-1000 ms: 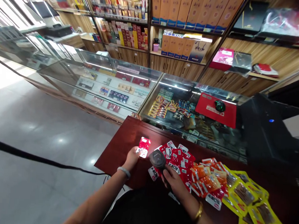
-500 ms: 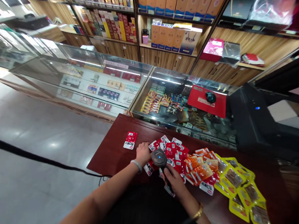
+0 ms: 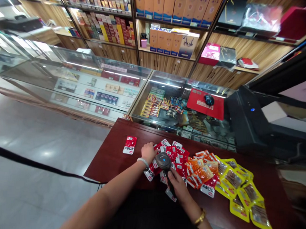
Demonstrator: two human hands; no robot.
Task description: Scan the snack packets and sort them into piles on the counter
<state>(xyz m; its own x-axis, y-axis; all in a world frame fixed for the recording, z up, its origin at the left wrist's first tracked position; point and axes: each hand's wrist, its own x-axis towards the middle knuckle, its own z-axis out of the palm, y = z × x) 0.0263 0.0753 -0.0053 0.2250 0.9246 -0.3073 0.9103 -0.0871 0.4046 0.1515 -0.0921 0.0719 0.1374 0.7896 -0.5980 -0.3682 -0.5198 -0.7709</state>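
Head cam, going left to right: one red packet (image 3: 129, 145) lies by itself on the tabletop (image 3: 108, 163), left of centre in the lower half of the frame. Next is your left hand (image 3: 148, 152), at the left edge of the pile of red packets (image 3: 177, 159). Its fingers are bent downward, but I honestly can't tell if they're pinching one or just touching. Close beside it, lower middle, your right hand (image 3: 181, 187) has its fingers wrapped round the handle of the handheld scanner (image 3: 163, 160), head over the pile.

What could bite you, I reckon: those reds overlap and look slick, so a careless pick could drag two at once. The scanner head hides part of the pile and sits so near your left hand that a small swing could knock it. Farther right, the orange packets (image 3: 200, 172) crowd the reds, so colours could get mixed.

Looks-wise, the reds are flat and shiny, white at one end with dark lettering, lying at all angles. Lower right, the yellow packets (image 3: 250, 192) have clear windows showing something brown.
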